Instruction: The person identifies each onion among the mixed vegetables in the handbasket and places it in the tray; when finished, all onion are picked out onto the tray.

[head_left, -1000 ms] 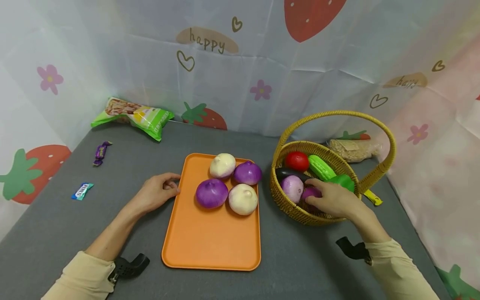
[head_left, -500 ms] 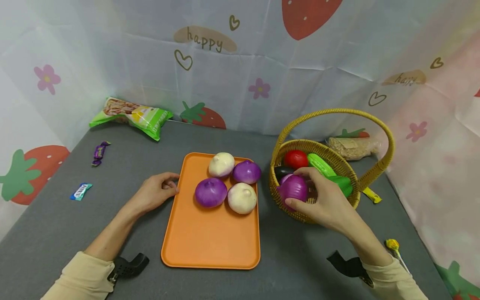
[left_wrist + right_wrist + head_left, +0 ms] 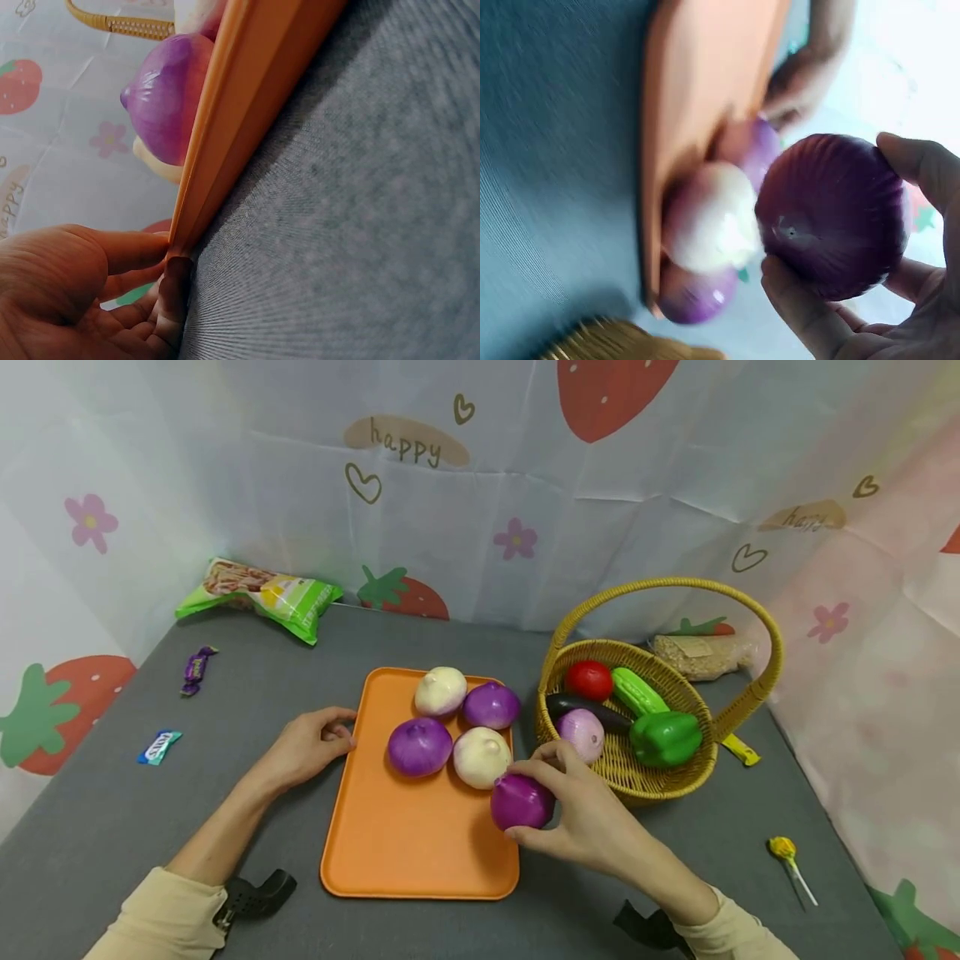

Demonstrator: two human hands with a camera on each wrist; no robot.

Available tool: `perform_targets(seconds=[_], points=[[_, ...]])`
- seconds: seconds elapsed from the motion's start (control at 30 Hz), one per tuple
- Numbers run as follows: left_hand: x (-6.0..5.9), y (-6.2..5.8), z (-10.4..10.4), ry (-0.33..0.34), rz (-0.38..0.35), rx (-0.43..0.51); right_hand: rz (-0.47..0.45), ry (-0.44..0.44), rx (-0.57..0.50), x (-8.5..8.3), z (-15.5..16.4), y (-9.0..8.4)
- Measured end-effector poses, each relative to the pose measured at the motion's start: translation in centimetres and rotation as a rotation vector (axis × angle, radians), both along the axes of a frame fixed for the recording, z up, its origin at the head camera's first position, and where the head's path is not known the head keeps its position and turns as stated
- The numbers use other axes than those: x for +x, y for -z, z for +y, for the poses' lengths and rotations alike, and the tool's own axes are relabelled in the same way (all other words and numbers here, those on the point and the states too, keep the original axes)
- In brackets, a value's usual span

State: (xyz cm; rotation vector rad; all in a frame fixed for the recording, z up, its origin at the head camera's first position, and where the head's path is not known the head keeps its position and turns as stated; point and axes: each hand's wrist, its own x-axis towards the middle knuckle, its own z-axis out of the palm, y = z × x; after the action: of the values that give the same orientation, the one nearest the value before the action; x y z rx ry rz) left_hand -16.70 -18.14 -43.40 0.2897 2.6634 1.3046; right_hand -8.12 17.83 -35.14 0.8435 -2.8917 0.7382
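My right hand [image 3: 577,814] holds a purple onion [image 3: 522,802] between thumb and fingers, over the right edge of the orange tray [image 3: 405,860]. In the right wrist view this onion [image 3: 832,217] fills much of the middle, with fingertips on opposite sides. Two purple onions [image 3: 420,747] and two whitish onions [image 3: 482,757] sit close together in the tray's far half. My left hand [image 3: 303,747] rests by the tray's left edge, its fingers loosely bent. Its thumb tip touches the tray rim in the left wrist view, and its other fingertips [image 3: 172,289] lie low beside the tray wall.
Right of the tray stands a yellow wicker basket [image 3: 678,785] with a tall handle, holding a tomato, cucumber, eggplant, green pepper and pale purple onion. A green snack bag [image 3: 262,597], two wrapped candies [image 3: 197,671], a lollipop [image 3: 783,852] and a grain bag [image 3: 701,656] lie around.
My right hand has lifted a purple onion out of the basket and carried it left and nearer, over the tray's edge. The left hand stays at the tray's side.
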Motion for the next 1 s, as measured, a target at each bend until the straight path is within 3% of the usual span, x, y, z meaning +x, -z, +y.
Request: perform_targets(seconds=[0.23, 0.4, 0.5, 0.7, 1.0], points=[[0.1, 0.2, 0.0, -0.006, 0.003, 0.001, 0.053, -0.1, 0.019, 0.0, -1.1, 2.9], [0.0, 0.1, 0.0, -0.006, 0.014, -0.005, 0.019, -0.116, 0.035, 0.1, -1.3, 4.0], [-0.1, 0.1, 0.0, -0.007, 0.016, -0.009, 0.014, -0.119, 0.061, 0.0, -1.4, 4.2], [-0.1, 0.2, 0.0, -0.006, 0.012, -0.008, 0.115, -0.11, 0.143, -0.2, -1.6, 3.9], [0.0, 0.1, 0.0, -0.009, 0.001, -0.007, 0.203, -0.132, 0.139, -0.4, -2.9, 3.9]])
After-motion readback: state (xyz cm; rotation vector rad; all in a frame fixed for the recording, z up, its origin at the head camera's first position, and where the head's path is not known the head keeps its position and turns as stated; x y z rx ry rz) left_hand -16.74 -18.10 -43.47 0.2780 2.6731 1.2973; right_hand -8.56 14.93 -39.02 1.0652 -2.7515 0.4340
